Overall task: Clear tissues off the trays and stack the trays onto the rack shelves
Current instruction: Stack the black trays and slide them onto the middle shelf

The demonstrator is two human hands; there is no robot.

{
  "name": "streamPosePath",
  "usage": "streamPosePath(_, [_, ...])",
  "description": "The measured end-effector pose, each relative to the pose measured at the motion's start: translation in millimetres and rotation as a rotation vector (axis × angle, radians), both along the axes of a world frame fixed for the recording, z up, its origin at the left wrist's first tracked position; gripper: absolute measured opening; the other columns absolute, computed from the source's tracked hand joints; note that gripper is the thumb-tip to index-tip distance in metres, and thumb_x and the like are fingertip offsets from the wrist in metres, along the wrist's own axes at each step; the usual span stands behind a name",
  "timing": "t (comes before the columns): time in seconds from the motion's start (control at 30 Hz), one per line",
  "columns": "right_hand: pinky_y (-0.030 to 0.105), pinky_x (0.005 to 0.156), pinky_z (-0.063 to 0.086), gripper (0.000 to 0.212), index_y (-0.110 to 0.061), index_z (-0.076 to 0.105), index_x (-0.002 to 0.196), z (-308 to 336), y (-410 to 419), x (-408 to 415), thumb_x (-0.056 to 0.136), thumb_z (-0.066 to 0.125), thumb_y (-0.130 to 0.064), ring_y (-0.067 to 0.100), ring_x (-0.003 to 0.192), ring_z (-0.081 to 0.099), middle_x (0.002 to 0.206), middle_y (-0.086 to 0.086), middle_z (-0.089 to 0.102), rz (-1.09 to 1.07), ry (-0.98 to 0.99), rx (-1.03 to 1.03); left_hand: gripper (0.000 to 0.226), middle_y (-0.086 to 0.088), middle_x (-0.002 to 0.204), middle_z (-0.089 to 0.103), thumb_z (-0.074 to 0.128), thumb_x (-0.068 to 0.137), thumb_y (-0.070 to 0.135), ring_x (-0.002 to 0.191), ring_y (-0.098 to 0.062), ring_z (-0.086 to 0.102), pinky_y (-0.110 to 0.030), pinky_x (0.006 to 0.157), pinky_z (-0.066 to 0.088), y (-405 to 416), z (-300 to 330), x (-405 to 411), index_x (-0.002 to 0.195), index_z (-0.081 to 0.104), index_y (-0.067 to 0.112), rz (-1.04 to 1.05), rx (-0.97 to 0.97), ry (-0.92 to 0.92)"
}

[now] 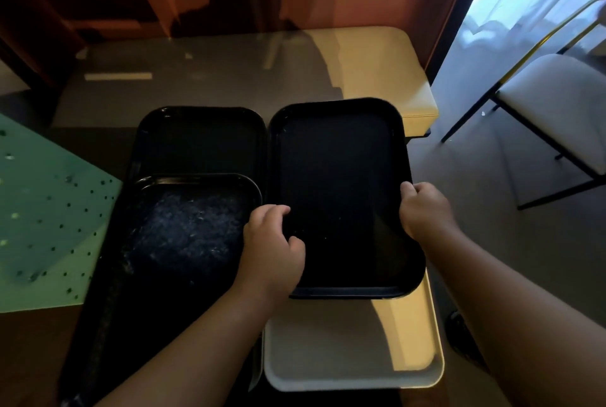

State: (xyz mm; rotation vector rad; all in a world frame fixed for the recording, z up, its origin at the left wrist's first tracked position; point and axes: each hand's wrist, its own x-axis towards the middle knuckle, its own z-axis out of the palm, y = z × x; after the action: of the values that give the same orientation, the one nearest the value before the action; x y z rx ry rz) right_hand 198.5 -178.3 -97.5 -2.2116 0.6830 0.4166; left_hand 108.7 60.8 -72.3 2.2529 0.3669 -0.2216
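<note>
2 hands clamp black tray [337, 177] long edges: left hand [273, 249], right hand [424, 210]. Above white tray [328, 357]. Rigid, light, slick; I'd keep edge grip.

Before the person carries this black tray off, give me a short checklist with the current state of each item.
1. Both hands on the tray: ok. The left hand grips the left rim and the right hand the right rim of the black tray.
2. Tray free of tissues: ok, none visible on it.
3. Tray clear of what lies below: cannot tell; it overlaps the white tray.
4. Neighbouring black trays out of the way: ok, beside it on the left.
5. Rack shelf free: cannot tell, no rack clearly in view.
</note>
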Motion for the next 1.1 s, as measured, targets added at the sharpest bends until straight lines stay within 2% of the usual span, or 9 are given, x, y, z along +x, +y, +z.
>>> streamPosePath(0.07, [0.034, 0.064, 0.044, 0.032, -0.016, 0.053, 0.119, 14.1, 1.9, -2.7, 0.109, 0.038, -0.042, 0.019, 0.088, 0.06, 0.101, 0.005, 0.061, -0.015, -0.023, 0.073, 0.049, 0.001, 0.14, 0.038, 0.055, 0.09, 0.01, 0.124, -0.013, 0.043, -0.022, 0.096, 0.037, 11.6, 3.2, -3.0, 0.138, 0.046, 0.016, 0.067, 0.003, 0.023])
streamPosePath(0.17, [0.043, 0.081, 0.056, 0.036, -0.015, 0.053, 0.127, 39.7, 8.2, -9.8, 0.107, 0.041, -0.043, 0.022, 0.095, 0.064, 0.107, 0.006, 0.063, -0.048, -0.076, 0.167, 0.047, -0.001, 0.131, 0.047, 0.056, 0.09, 0.012, 0.104, -0.008, 0.053, -0.022, 0.085, 0.042, 33.6, 10.2, -10.3, 0.136, 0.048, 0.016, 0.153, -0.037, 0.077])
streamPosePath(0.27, [0.05, 0.089, 0.057, 0.033, -0.017, 0.054, 0.127, 66.7, 14.9, -24.8, 0.108, 0.041, -0.041, 0.024, 0.099, 0.065, 0.109, 0.007, 0.064, -0.057, -0.112, 0.221, 0.044, 0.003, 0.123, 0.057, 0.059, 0.093, 0.024, 0.096, -0.003, 0.057, -0.02, 0.078, 0.044, 53.5, 23.1, -20.8, 0.136, 0.05, 0.018, 0.232, -0.14, 0.119])
streamPosePath(0.37, [0.045, 0.082, 0.057, 0.031, -0.02, 0.054, 0.127, 85.6, 31.9, -45.6, 0.108, 0.041, -0.041, 0.025, 0.1, 0.065, 0.109, 0.007, 0.064, -0.046, -0.142, 0.275, 0.037, 0.005, 0.112, 0.068, 0.058, 0.093, 0.039, 0.101, -0.012, 0.065, -0.033, 0.089, 0.053, 70.8, 40.1, -31.1, 0.126, 0.06, 0.021, 0.287, -0.288, 0.15])
streamPosePath(0.47, [0.038, 0.073, 0.051, 0.026, -0.021, 0.052, 0.126, 92.3, 70.7, -72.5, 0.11, 0.039, -0.037, 0.021, 0.096, 0.064, 0.106, 0.005, 0.062, -0.034, -0.146, 0.363, 0.021, 0.0, 0.102, 0.072, 0.054, 0.095, 0.033, 0.093, -0.018, 0.068, -0.034, 0.076, 0.054, 88.4, 50.0, -47.3, 0.107, 0.066, 0.021, 0.37, -0.253, 0.121])
streamPosePath(0.53, [0.039, 0.076, 0.052, 0.023, -0.022, 0.052, 0.122, 86.0, 103.0, -92.0, 0.11, 0.039, -0.037, 0.02, 0.096, 0.063, 0.105, 0.004, 0.063, -0.039, -0.133, 0.394, 0.028, -0.006, 0.119, 0.064, 0.049, 0.097, 0.026, 0.106, -0.026, 0.063, -0.031, 0.08, 0.047, 106.1, 48.6, -63.9, 0.119, 0.062, 0.015, 0.448, -0.075, 0.132])
streamPosePath(0.63, [0.045, 0.09, 0.054, 0.018, -0.02, 0.053, 0.117, 64.7, 148.9, -121.9, 0.108, 0.044, -0.032, 0.022, 0.099, 0.063, 0.109, 0.005, 0.065, -0.061, -0.103, 0.39, 0.046, -0.015, 0.149, 0.041, 0.044, 0.101, 0.023, 0.133, -0.033, 0.044, -0.038, 0.103, 0.037, 143.0, 39.8, -97.0, 0.144, 0.046, 0.005, 0.513, 0.072, 0.218])
streamPosePath(0.9, [0.041, 0.085, 0.057, 0.017, -0.016, 0.065, 0.11, 29.6, 215.5, -177.3, 0.104, 0.054, -0.027, 0.02, 0.094, 0.067, 0.101, 0.002, 0.068, -0.06, -0.073, 0.313, 0.043, -0.018, 0.14, 0.05, 0.052, 0.1, 0.022, 0.125, -0.034, 0.051, -0.044, 0.104, 0.042, 213.8, 15.4, -165.3, 0.139, 0.052, 0.003, 0.477, 0.107, 0.29])
streamPosePath(1.1, [0.048, 0.089, 0.06, 0.036, -0.022, 0.071, 0.103, -20.9, 219.4, -177.3, 0.088, 0.051, -0.048, 0.021, 0.094, 0.068, 0.109, 0.006, 0.066, -0.061, -0.066, 0.205, 0.044, -0.016, 0.139, 0.051, 0.053, 0.1, 0.022, 0.126, -0.031, 0.051, -0.04, 0.104, 0.041, 229.5, 8.0, -170.1, 0.141, 0.05, 0.007, 0.368, 0.142, 0.224])
